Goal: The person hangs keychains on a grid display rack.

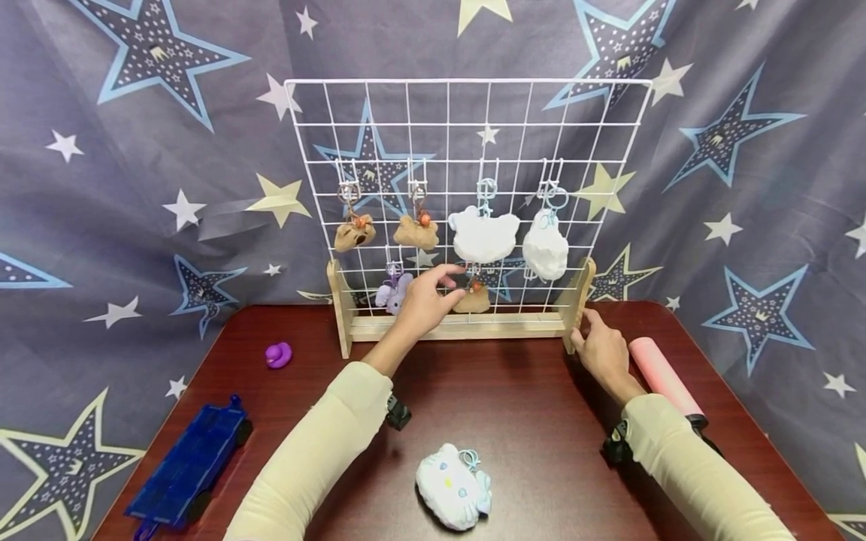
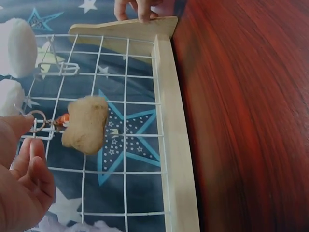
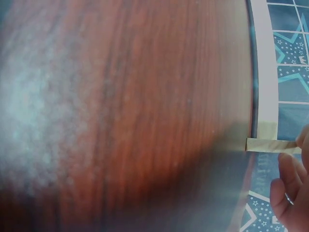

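Note:
A white wire grid rack stands upright between wooden feet on the table. My left hand is raised at its lower row, thumb and forefinger spread apart. One fingertip is right at the metal ring of a brown plush keychain, which hangs from a hook with an orange bead above it. Just left of that hand, a purple plush keychain is partly covered. My right hand holds the rack's right wooden foot, fingers and thumb on either side of it.
Above hang two brown plush keychains and two white ones. A white cat-faced plush keychain lies at the table's front. A purple duck and blue toy trailer sit left; a pink cylinder lies right.

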`<state>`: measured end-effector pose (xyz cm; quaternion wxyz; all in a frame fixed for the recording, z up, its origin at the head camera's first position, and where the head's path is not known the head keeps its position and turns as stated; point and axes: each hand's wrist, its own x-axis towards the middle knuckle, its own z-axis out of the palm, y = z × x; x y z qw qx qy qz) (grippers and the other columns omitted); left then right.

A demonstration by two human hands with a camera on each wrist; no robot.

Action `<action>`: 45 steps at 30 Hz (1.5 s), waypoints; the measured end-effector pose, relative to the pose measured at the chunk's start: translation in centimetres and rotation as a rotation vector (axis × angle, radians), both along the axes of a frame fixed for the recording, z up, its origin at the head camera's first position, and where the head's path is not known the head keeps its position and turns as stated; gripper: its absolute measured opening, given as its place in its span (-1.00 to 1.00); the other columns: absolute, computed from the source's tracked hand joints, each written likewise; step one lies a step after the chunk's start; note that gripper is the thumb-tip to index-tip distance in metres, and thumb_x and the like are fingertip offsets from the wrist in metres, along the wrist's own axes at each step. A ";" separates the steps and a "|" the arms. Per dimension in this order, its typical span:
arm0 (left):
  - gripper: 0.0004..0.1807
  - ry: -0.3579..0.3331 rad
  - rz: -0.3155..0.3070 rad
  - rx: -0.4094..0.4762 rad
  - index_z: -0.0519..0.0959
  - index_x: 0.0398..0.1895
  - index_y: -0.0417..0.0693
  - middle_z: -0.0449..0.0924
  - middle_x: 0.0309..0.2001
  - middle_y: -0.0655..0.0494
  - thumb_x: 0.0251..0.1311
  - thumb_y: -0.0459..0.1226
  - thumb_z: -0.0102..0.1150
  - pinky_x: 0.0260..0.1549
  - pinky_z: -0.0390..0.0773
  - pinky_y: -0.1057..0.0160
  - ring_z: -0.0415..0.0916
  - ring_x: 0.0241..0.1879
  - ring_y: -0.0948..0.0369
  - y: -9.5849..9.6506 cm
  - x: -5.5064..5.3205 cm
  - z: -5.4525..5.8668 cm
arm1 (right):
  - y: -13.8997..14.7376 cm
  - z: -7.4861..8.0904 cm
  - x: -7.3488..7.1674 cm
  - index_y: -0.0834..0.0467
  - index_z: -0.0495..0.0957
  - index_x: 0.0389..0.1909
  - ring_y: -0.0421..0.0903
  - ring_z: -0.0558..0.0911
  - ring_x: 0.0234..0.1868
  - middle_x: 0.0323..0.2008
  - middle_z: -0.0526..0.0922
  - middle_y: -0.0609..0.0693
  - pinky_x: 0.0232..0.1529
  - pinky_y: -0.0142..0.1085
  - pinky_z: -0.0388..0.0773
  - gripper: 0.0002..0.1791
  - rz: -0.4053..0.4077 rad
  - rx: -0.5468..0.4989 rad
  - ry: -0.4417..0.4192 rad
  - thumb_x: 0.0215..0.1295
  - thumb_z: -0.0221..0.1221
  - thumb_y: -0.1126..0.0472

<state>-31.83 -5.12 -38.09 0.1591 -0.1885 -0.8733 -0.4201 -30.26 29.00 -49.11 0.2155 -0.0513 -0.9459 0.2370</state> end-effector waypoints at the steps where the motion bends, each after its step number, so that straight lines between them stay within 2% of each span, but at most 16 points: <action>1: -0.60 0.003 -0.004 0.000 0.66 0.14 0.08 0.75 -0.18 0.02 0.20 -0.24 0.40 -0.48 0.47 0.34 0.51 -0.54 0.25 -0.2 0.1 -0.1 | 0.0 0.0 0.0 0.00 0.49 0.25 0.44 0.69 -0.25 -0.25 0.77 0.27 -0.34 0.24 0.51 -0.52 -0.001 0.000 0.002 0.30 0.20 0.08; 4: -0.61 0.008 -0.014 -0.003 0.67 0.12 0.04 0.74 -0.20 0.01 0.20 -0.26 0.39 -0.39 0.54 0.31 0.57 -0.47 0.21 -0.7 0.3 -0.4 | 0.0 -0.1 -0.1 0.01 0.49 0.24 0.44 0.69 -0.25 -0.25 0.78 0.25 -0.34 0.24 0.51 -0.52 0.002 0.002 0.006 0.29 0.20 0.09; 8: -0.63 -0.024 -0.047 -0.028 0.67 0.11 0.02 0.75 -0.17 -0.04 0.21 -0.26 0.39 -0.27 0.56 0.26 0.63 -0.35 0.15 -1.4 1.0 -0.9 | 0.1 -0.1 -0.1 0.01 0.49 0.24 0.43 0.70 -0.25 -0.24 0.79 0.22 -0.34 0.23 0.52 -0.52 0.007 0.005 0.014 0.29 0.21 0.10; 12: -0.65 -0.051 -0.088 -0.062 0.67 0.10 -0.01 0.74 -0.16 -0.07 0.23 -0.27 0.37 -0.32 0.53 0.26 0.60 -0.40 0.12 -2.1 1.7 -1.5 | 0.1 -0.1 -0.1 0.01 0.49 0.25 0.43 0.70 -0.25 -0.24 0.79 0.21 -0.33 0.24 0.52 -0.52 0.007 0.005 0.016 0.30 0.20 0.10; 21: -0.65 -0.078 -0.133 -0.111 0.68 0.08 0.03 0.77 -0.19 0.03 0.21 -0.29 0.36 -0.42 0.55 0.33 0.58 -0.49 0.27 -3.2 2.9 -3.5 | 0.1 0.0 -0.1 0.03 0.48 0.25 0.44 0.70 -0.26 -0.28 0.79 0.22 -0.33 0.25 0.51 -0.52 0.011 0.007 0.017 0.30 0.18 0.10; 26: -0.69 -0.088 -0.204 -0.162 0.71 0.03 -0.02 0.79 -0.17 0.00 0.21 -0.29 0.37 -0.23 0.63 0.21 0.68 -0.27 0.17 -3.3 4.1 -4.8 | 0.1 0.0 -0.1 0.02 0.48 0.25 0.45 0.69 -0.25 -0.25 0.78 0.24 -0.32 0.25 0.51 -0.52 0.011 0.005 0.014 0.31 0.19 0.09; 29: -0.74 -0.095 -0.232 -0.217 0.73 -0.03 0.03 0.79 -0.17 0.04 0.21 -0.28 0.38 -0.11 0.59 0.18 0.68 -0.13 0.15 -3.3 4.9 -5.7 | 0.1 0.0 -0.1 0.02 0.48 0.25 0.46 0.69 -0.24 -0.24 0.78 0.24 -0.31 0.25 0.51 -0.52 0.009 0.004 0.014 0.31 0.19 0.09; 33: -0.78 -0.101 -0.263 -0.257 0.74 -0.08 0.08 0.79 -0.20 0.09 0.19 -0.28 0.40 -0.13 0.57 0.22 0.68 -0.13 0.16 -3.2 6.0 -6.8 | 0.0 0.1 -0.1 0.02 0.49 0.25 0.45 0.69 -0.25 -0.25 0.78 0.25 -0.32 0.25 0.51 -0.52 0.009 0.006 0.018 0.31 0.19 0.09; 36: -0.79 -0.118 -0.291 -0.281 0.74 -0.10 0.10 0.79 -0.24 0.17 0.19 -0.27 0.40 -0.17 0.58 0.30 0.68 -0.19 0.25 -3.2 6.9 -7.5 | -0.1 0.1 0.0 0.03 0.48 0.25 0.44 0.69 -0.27 -0.26 0.77 0.26 -0.34 0.24 0.51 -0.52 0.016 0.004 0.011 0.31 0.19 0.09; 40: -0.81 -0.165 -0.360 -0.344 0.74 -0.10 0.10 0.77 -0.28 0.30 0.21 -0.24 0.39 -0.27 0.55 0.40 0.61 -0.32 0.40 -2.9 7.9 -8.3 | 0.0 0.0 0.0 0.02 0.49 0.26 0.44 0.69 -0.27 -0.26 0.78 0.25 -0.34 0.24 0.51 -0.51 0.013 0.002 0.013 0.31 0.20 0.10; 45: -0.81 -0.226 -0.487 -0.475 0.76 -0.11 0.16 0.71 -0.34 0.42 0.23 -0.13 0.38 -0.34 0.50 0.48 0.51 -0.38 0.53 -2.3 9.2 -8.8 | 0.0 -0.3 -0.1 0.04 0.49 0.25 0.43 0.69 -0.29 -0.29 0.77 0.25 -0.35 0.24 0.51 -0.52 0.009 0.009 0.028 0.30 0.20 0.11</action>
